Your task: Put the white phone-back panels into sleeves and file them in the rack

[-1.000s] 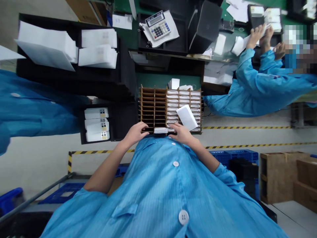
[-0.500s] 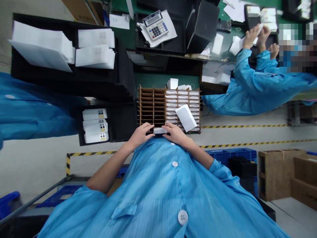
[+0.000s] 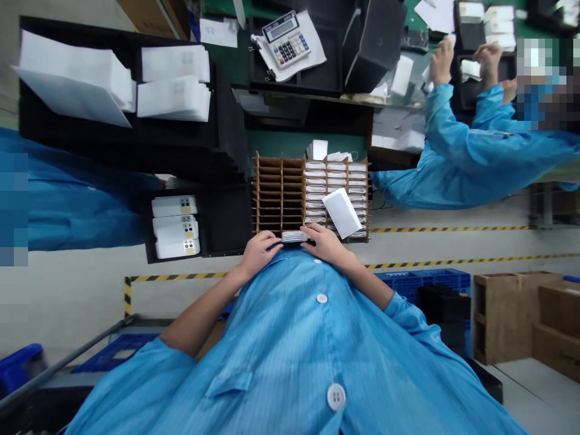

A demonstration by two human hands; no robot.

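Observation:
A cardboard divider box (image 3: 272,193) with several slots stands in front of me; its right columns hold white packets, its left columns are bare. My left hand (image 3: 259,251) curls at the box's near edge, fingertips touching a white packet (image 3: 293,236) in the nearest slot. My right hand (image 3: 324,241) presses the same packet from the right with closed fingers and also holds a white flat box (image 3: 342,212) tilted above the filled slots.
A black tray (image 3: 217,223) with three white phone cases (image 3: 176,227) sits to the left. Black shelves carry white bags (image 3: 77,75). A calculator (image 3: 286,43) lies beyond. A co-worker's blue sleeves (image 3: 457,151) reach from the right; another blue sleeve (image 3: 67,199) is on the left.
My left hand slid right along the box's near edge to meet the packet. The co-worker's hands at the upper right moved further away.

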